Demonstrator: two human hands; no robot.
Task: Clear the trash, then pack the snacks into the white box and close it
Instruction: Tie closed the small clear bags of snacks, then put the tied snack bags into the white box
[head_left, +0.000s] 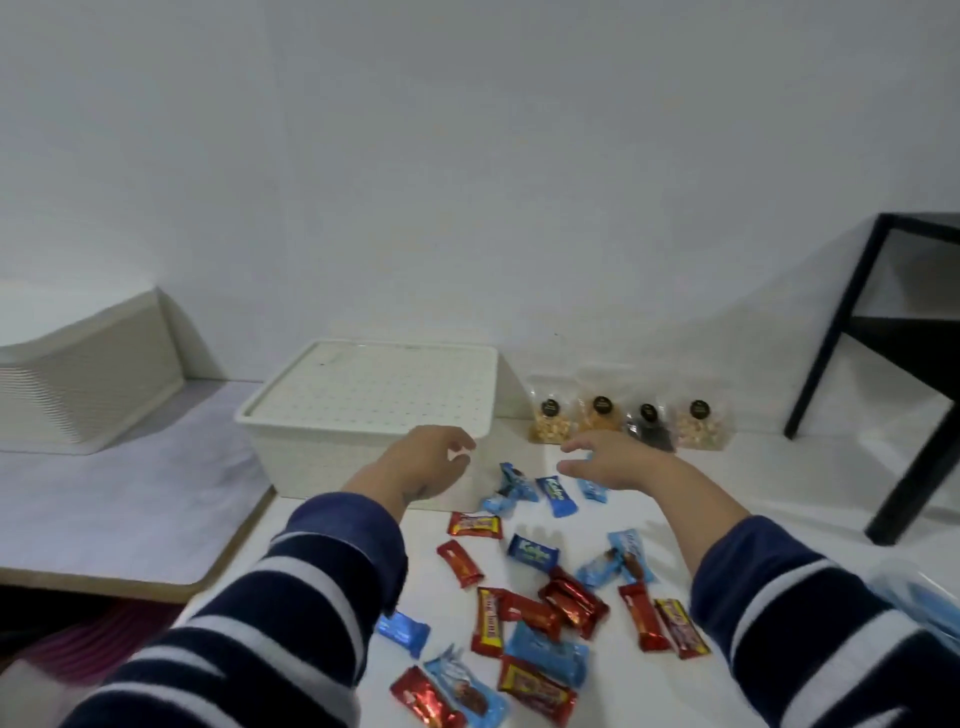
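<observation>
The white box (311, 457) stands on the white table with its perforated lid (374, 384) on. Several red and blue wrapped snack bars (530, 587) lie scattered in front of it. Several clear pouches of nuts and dried snacks (628, 421) stand in a row to the right of the box. My left hand (421, 462) hovers at the box's front right corner, fingers loosely curled, holding nothing. My right hand (608, 457) reaches over the blue bars in front of the pouches, fingers relaxed and empty.
A black frame table (883, 332) stands at the right. A cream ribbed bin (88, 379) lies tilted on a grey mat (130, 493) at the left. A blue plastic wrapper (919, 597) shows at the right edge by my sleeve.
</observation>
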